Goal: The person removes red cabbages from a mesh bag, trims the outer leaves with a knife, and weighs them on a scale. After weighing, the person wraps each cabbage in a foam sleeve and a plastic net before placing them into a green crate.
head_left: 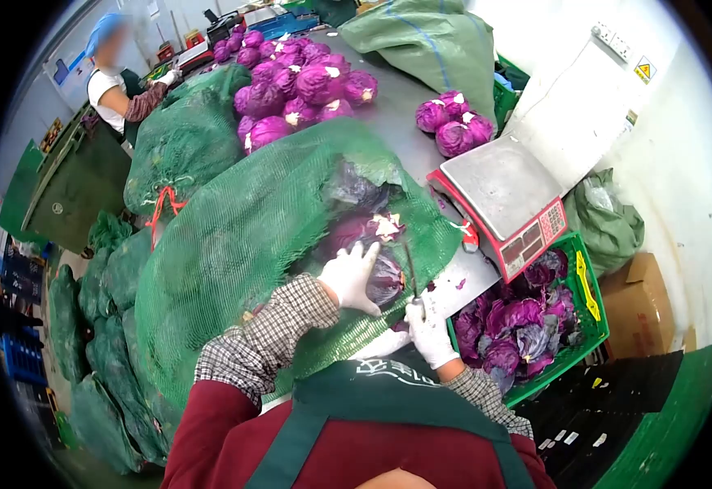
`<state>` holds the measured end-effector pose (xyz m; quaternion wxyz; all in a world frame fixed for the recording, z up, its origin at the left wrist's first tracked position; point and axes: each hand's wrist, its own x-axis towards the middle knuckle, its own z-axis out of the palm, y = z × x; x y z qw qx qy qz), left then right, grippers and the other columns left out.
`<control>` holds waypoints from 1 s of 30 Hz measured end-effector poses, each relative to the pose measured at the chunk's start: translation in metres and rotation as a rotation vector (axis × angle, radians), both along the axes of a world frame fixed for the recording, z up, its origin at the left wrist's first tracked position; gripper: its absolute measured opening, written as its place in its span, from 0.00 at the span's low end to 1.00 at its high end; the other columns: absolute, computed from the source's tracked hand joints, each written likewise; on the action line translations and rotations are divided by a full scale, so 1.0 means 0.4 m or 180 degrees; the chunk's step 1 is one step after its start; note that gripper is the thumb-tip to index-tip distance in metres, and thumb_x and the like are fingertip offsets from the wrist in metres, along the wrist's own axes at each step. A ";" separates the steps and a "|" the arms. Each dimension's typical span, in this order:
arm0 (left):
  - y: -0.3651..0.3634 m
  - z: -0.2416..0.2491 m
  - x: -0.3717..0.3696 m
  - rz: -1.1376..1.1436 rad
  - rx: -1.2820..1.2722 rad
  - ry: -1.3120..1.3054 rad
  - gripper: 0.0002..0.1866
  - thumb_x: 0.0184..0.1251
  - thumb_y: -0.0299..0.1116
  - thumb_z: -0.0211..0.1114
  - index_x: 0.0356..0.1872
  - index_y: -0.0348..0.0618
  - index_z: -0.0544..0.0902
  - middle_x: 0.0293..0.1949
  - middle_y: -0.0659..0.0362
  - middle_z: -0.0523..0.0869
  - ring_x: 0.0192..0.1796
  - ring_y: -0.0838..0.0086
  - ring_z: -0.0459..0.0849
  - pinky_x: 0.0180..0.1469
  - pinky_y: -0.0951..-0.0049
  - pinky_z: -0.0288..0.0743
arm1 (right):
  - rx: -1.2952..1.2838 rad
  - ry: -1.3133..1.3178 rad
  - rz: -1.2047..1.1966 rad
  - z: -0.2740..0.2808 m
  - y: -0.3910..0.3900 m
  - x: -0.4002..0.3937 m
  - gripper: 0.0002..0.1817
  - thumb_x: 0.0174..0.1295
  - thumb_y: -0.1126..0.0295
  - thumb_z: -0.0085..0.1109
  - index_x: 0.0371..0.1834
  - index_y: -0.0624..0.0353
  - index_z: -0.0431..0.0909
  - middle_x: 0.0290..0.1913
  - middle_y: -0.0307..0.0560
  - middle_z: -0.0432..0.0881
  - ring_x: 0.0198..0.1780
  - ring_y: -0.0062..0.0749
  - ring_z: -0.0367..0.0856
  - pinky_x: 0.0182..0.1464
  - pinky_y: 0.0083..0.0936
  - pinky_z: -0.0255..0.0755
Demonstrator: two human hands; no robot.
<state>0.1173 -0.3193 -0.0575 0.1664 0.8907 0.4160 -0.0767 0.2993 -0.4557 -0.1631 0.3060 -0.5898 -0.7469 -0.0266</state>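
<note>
My left hand (pixel 351 279), in a white glove, rests with spread fingers on purple cabbages (pixel 384 275) in the mouth of a large green mesh bag (pixel 233 228). Another cabbage with a pale cut stem (pixel 387 227) lies just beyond my fingertips. My right hand (pixel 431 336), also gloved, is closed around the handle of a knife (pixel 411 269). Its thin blade points away from me, beside the cabbages and over the mesh.
Trimmed cabbages (pixel 299 81) are piled on the metal table (pixel 401 130), with a smaller group (pixel 454 126) near a red scale (pixel 502 187). A green crate (pixel 596 326) of leaves stands at right. Full mesh bags (pixel 111 367) lie at left. A co-worker (pixel 115 90) stands at the far left.
</note>
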 end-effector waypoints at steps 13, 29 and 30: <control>-0.003 0.007 0.044 0.0665 -0.0021 0.0055 0.68 0.30 0.70 0.71 0.67 0.27 0.56 0.55 0.37 0.70 0.52 0.47 0.76 0.53 0.59 0.75 | -0.1706 0.1242 -0.0516 0.101 0.005 -0.033 0.14 0.63 0.62 0.50 0.44 0.61 0.76 0.38 0.60 0.80 0.39 0.57 0.80 0.43 0.43 0.75; 0.038 0.006 0.040 0.1050 -0.0133 -0.0905 0.43 0.31 0.55 0.74 0.43 0.26 0.75 0.40 0.41 0.81 0.43 0.54 0.83 0.46 0.60 0.78 | -0.3370 -0.0073 -0.0175 0.236 0.251 0.046 0.18 0.62 0.64 0.48 0.40 0.74 0.70 0.30 0.69 0.81 0.27 0.53 0.84 0.29 0.43 0.78; 0.041 0.024 0.029 0.0957 -0.0554 -0.0882 0.43 0.31 0.56 0.74 0.43 0.26 0.76 0.40 0.41 0.82 0.44 0.54 0.83 0.47 0.61 0.78 | -0.3421 -0.0231 -0.0136 0.231 0.255 0.052 0.18 0.62 0.64 0.48 0.41 0.73 0.71 0.29 0.67 0.81 0.24 0.50 0.83 0.28 0.39 0.78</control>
